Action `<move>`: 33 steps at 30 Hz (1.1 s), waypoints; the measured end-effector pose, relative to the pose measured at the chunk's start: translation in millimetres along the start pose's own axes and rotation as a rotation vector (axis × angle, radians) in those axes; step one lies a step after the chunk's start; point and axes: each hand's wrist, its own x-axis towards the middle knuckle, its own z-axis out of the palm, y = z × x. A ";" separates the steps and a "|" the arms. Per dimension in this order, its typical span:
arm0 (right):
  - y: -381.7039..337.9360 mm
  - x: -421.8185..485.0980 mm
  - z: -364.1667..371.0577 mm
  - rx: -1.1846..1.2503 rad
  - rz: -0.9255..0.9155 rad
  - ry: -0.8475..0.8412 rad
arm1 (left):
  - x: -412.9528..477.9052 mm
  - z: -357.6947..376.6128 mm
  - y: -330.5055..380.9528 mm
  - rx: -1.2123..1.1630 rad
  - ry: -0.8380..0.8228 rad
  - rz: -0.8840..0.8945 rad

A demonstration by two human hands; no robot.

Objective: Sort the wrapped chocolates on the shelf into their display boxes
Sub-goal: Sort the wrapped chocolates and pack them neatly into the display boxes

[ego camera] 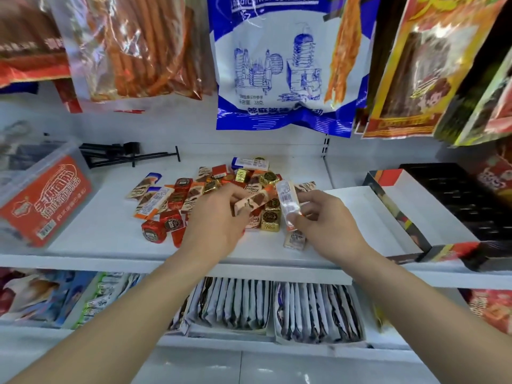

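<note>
A heap of wrapped chocolates (194, 195) lies on the white shelf (91, 225): long orange-and-white bars, red cubes and gold cubes. My left hand (213, 217) pinches a long bar with a brown picture (250, 202) over the heap. My right hand (327, 217) holds a white bar (288, 206) upright by its lower end, just right of the heap. Two white display boxes stand to the right, the near box (368, 214) and the farther box (415, 200), both bare inside.
A clear tub with an orange label (44, 200) stands at the left. Black hooks (122, 153) lie at the back. A black tray (465, 200) sits far right. Snack bags (271, 65) hang overhead. Packets (277, 309) fill the lower shelf.
</note>
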 end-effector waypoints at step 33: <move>-17.6 12.1 -29.3 -0.361 -0.284 -0.071 | -14.3 -18.5 -17.7 -0.408 0.008 -0.183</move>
